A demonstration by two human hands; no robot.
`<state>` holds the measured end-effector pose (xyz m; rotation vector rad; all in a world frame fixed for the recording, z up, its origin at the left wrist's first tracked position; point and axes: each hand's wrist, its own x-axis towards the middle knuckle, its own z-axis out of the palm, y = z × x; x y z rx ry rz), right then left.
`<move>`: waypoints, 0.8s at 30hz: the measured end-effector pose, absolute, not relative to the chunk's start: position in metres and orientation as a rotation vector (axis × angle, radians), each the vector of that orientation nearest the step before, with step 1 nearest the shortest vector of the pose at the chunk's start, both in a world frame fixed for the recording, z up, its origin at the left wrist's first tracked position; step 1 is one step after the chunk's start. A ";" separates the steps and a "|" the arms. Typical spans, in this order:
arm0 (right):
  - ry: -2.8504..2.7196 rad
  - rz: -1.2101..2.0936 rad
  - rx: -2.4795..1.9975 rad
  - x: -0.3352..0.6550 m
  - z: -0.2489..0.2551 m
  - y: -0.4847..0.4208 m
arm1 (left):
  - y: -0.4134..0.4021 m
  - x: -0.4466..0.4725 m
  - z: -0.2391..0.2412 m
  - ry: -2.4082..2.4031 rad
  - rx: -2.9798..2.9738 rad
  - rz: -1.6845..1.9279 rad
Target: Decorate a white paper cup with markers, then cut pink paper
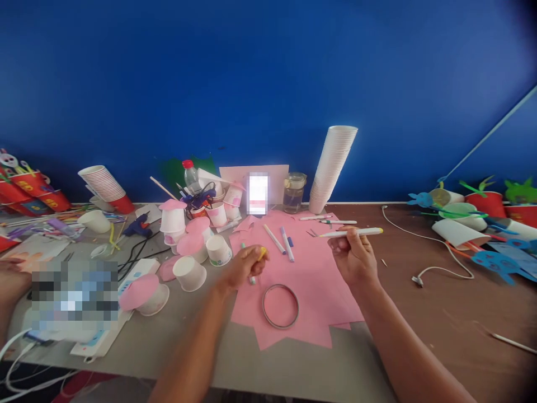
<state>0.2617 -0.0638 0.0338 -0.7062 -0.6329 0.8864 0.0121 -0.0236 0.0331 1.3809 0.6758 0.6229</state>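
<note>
My right hand (354, 256) is closed around a white marker with a yellow end (356, 232), held level above the pink paper sheet (310, 291). My left hand (245, 264) is closed on a small yellow cap (262, 253), and a green-tipped marker (247, 263) pokes out from under it. A metal ring (280, 305) lies on the pink paper between my forearms. More markers (282, 240) lie on the sheet beyond my hands.
White paper cups (189, 272), some with pink lids, stand at left near a blue glue gun (138, 226). A tall leaning cup stack (331, 168), a glass jar (293, 192) and a bottle (191, 174) stand by the blue wall. Paper crafts (474, 224) and a white cable (436, 257) lie right.
</note>
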 end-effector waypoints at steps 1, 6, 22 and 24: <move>-0.632 0.908 -0.691 0.265 0.035 -0.063 | -0.021 0.012 0.031 0.696 1.365 0.716; -0.749 1.101 -0.728 0.249 0.029 -0.066 | -0.014 0.018 0.014 0.930 1.618 0.830; -0.822 1.158 -0.771 0.240 0.017 -0.069 | -0.005 0.016 -0.008 1.143 2.406 0.744; -0.818 1.162 -0.774 0.240 0.016 -0.069 | -0.007 0.014 0.003 1.073 2.274 0.713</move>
